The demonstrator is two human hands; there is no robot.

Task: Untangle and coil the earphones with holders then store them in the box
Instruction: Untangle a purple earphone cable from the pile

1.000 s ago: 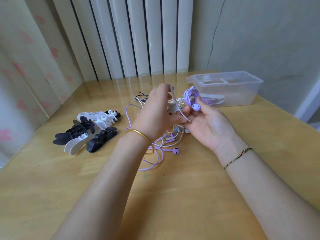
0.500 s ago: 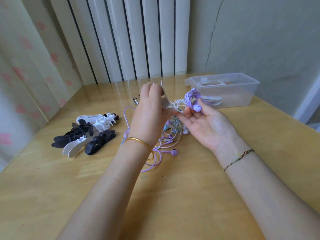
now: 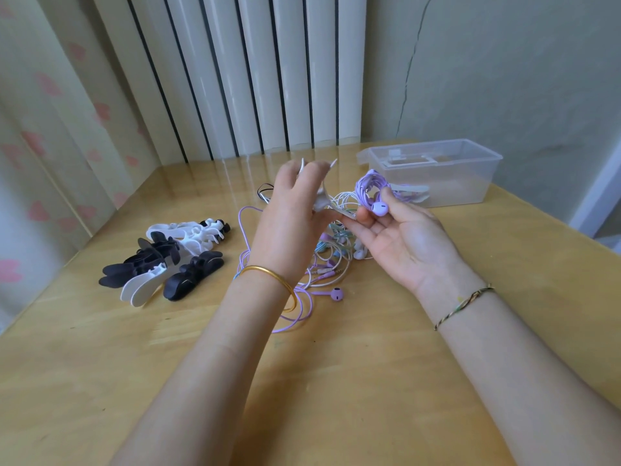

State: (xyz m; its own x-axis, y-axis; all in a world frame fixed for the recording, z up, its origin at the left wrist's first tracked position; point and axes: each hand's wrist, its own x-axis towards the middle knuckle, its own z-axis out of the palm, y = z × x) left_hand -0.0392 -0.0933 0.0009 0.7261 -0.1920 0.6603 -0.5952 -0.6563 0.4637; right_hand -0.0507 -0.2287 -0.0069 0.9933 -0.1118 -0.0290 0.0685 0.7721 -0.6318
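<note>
My left hand grips a white winged holder raised above the table, its tips showing over my fingers. My right hand, palm up, holds a coiled purple earphone, its bud pinched under my thumb, and its fingertips touch the holder's lower end. Below both hands lies a tangle of white, purple and pale green earphones, with a loose purple bud at its near edge. The clear plastic box stands at the back right and contains something white.
A heap of black and white holders lies on the table's left side. The wooden table meets a white radiator and a wall at the back, a curtain at the left. Its right edge runs diagonally past the box.
My left hand has lifted the white holder higher and spread it; my right hand has kept the purple coil in place. The camera has tilted slightly.
</note>
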